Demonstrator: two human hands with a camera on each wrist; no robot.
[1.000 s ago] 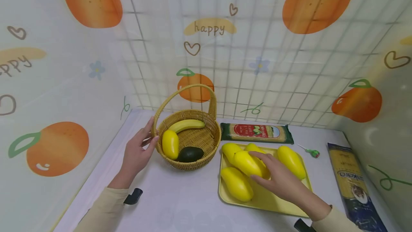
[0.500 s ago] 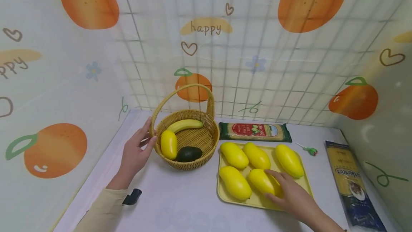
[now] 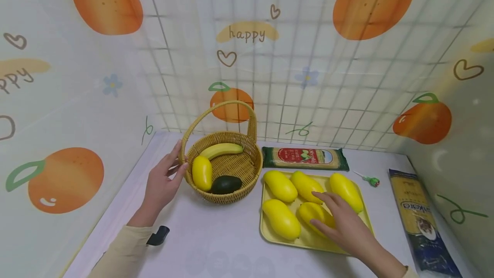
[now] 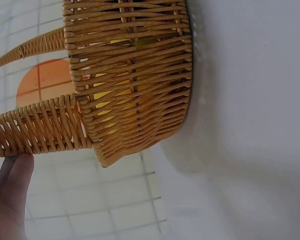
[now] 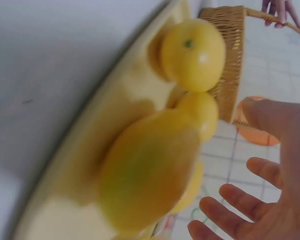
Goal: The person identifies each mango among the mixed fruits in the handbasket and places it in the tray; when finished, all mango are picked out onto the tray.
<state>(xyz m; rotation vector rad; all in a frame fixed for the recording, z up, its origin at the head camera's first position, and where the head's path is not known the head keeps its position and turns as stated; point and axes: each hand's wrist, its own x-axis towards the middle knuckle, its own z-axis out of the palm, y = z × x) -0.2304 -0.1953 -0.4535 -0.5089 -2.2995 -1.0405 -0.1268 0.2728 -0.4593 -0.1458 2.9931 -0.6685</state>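
Observation:
In the head view my left hand [image 3: 164, 180] holds the left side of the wicker basket's handle [image 3: 197, 120] between thumb and fingers. Inside the basket [image 3: 231, 198] lie a banana [image 3: 223, 150], a yellow mango [image 3: 202, 173] and a dark green avocado [image 3: 226, 184]. To its right, several yellow mangoes sit on a pale yellow tray [image 3: 305, 243]. My right hand [image 3: 349, 226] hovers over the front middle mango [image 3: 310, 216], partly covering it, with thumb and fingers spread. The right wrist view shows a gap between that hand and the nearest mango [image 5: 150, 170].
A green-ended noodle packet [image 3: 305, 158] lies behind the tray. A lollipop [image 3: 372, 181] rests to the tray's right, and a blue-and-yellow pasta packet [image 3: 420, 222] lies near the right wall. Printed curtains [image 3: 270, 98] enclose the table at the back and sides.
My right hand carried a mango down to the tray's front middle and let go of it, then rose slightly with fingers spread. The left hand stayed at the basket handle.

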